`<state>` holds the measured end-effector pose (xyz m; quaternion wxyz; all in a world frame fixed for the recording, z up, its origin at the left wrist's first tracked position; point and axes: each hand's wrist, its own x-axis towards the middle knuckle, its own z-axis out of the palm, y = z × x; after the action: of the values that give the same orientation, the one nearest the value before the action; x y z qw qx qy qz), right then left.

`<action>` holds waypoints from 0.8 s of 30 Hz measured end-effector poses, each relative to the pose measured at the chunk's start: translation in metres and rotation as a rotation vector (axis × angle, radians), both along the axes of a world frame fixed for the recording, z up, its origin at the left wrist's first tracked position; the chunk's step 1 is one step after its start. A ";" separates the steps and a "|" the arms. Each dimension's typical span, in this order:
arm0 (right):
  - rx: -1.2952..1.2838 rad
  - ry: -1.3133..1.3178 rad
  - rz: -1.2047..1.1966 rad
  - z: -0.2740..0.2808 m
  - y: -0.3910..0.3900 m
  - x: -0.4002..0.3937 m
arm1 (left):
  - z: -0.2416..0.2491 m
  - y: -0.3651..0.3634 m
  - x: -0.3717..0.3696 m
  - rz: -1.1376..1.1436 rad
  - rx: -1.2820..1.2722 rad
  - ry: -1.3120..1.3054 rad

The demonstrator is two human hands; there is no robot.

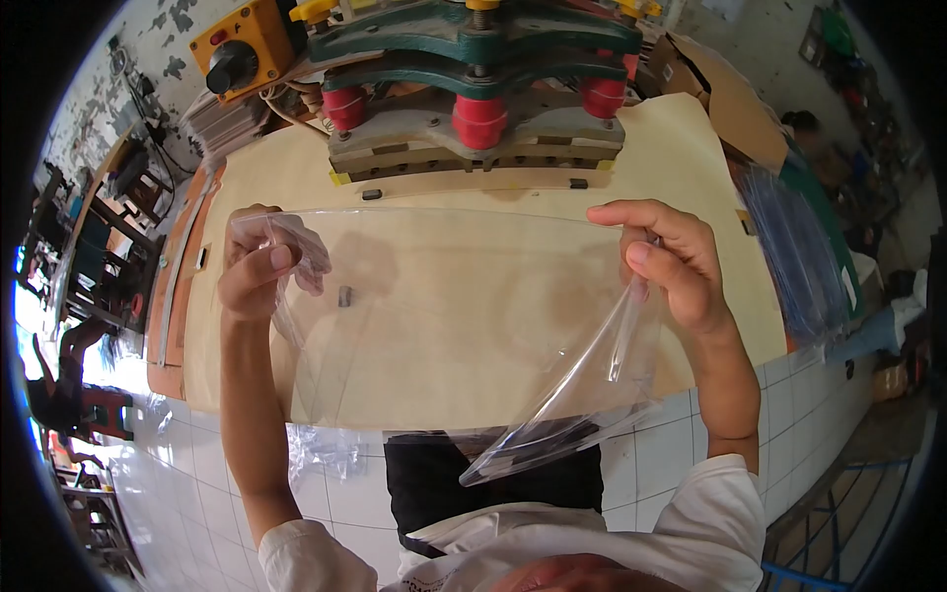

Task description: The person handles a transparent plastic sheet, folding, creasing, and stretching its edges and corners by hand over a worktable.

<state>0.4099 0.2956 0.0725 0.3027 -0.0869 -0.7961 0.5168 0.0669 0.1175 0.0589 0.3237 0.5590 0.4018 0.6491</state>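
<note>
A clear plastic sheet (464,316) is stretched between my two hands above the pale tabletop (552,202). My left hand (264,261) grips its upper left corner, the thumb in front and the fingers behind, seen through the plastic. At the upper right corner, my right hand (671,259) pinches the sheet between thumb and fingers, with the index finger stretched along the top edge. The lower right part of the sheet folds and hangs past the table's near edge. Beyond the sheet stands a press-like machine (473,109) with green plates and red cylinders.
A yellow control box (240,49) with a black knob stands at the back left. Small dark blocks (372,194) lie before the machine. Stacked clear sheets (794,252) lie at the right, near a cardboard box (725,99). A metal strip (182,281) runs along the left edge.
</note>
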 end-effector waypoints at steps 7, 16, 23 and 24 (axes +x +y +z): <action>0.043 -0.005 -0.007 -0.003 -0.002 -0.004 | 0.003 -0.002 0.001 -0.030 0.014 0.000; 0.001 -0.036 -0.002 -0.002 -0.004 -0.005 | -0.002 -0.003 -0.004 -0.052 -0.007 0.007; 0.045 -0.026 0.048 -0.001 0.003 -0.001 | -0.003 -0.003 0.001 -0.068 -0.090 -0.037; 0.044 -0.027 0.048 -0.001 0.003 -0.001 | -0.003 -0.003 0.001 -0.069 -0.091 -0.038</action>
<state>0.4087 0.2984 0.0718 0.2811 -0.0681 -0.8132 0.5050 0.0681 0.1150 0.0554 0.3784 0.5447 0.4050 0.6293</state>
